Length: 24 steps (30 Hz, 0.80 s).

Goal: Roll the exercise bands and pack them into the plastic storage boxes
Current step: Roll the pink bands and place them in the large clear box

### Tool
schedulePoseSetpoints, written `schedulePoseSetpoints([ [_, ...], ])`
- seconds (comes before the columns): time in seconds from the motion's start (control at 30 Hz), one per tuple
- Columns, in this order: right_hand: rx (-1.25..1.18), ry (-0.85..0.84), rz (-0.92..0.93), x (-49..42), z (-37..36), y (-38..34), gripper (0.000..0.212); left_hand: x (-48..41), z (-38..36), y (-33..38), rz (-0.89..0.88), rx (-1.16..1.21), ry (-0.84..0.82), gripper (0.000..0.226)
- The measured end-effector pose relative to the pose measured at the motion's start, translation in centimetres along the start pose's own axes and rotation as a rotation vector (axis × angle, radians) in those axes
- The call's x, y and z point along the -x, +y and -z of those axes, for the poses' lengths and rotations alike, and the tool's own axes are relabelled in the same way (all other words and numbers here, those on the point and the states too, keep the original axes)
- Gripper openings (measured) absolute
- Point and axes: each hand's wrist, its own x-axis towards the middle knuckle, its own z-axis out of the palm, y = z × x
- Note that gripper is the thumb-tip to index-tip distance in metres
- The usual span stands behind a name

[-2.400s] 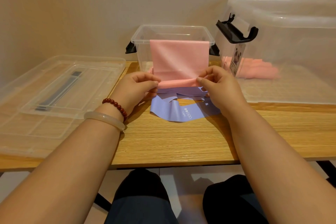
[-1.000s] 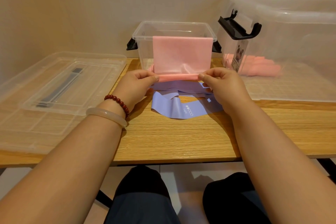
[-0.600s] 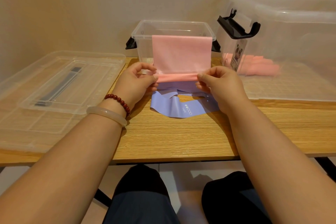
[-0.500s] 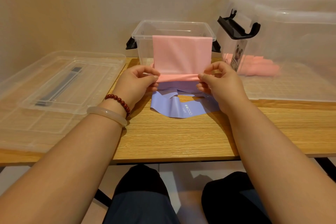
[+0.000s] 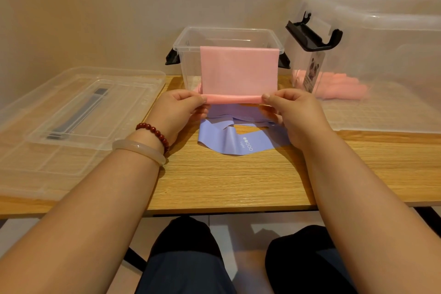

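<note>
Now the left hand (image 5: 177, 107) and right hand (image 5: 292, 112) each pinch an end of the pink exercise band (image 5: 238, 71), half rolled, draped over the small storage box (image 5: 229, 38); uneven pinching could let the roll skew or unwind; the purple band (image 5: 235, 142) lies beneath.

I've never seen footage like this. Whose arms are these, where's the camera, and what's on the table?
No machine here: a person's bare arms, filmed by a camera worn on their head. The left hand and right hand each pinch one end of a pink exercise band, rolled at its lower edge; its upper part hangs over the rim of a small clear box. A purple band lies on the wooden table. A clear lid lies on the left; a large clear box on the right holds more pink bands.
</note>
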Motion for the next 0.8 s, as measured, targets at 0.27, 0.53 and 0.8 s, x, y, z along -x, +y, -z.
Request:
schedulePoseSetpoints([
  [0.27, -0.036, -0.001, 0.012, 0.53, -0.29, -0.43, 0.015, -0.29, 0.14, -0.27, -0.057, -0.091, -0.006, 0.017],
  [0.53, -0.046, -0.028, 0.030, 0.27, -0.10, -0.13, 0.007, -0.03, 0.18, -0.21, -0.070, -0.165, -0.026, 0.016],
  [0.8, -0.194, -0.014, -0.043, 0.27, -0.18, -0.43, 0.013, -0.56, 0.05, -0.66, -0.062, -0.109, 0.031, 0.015],
])
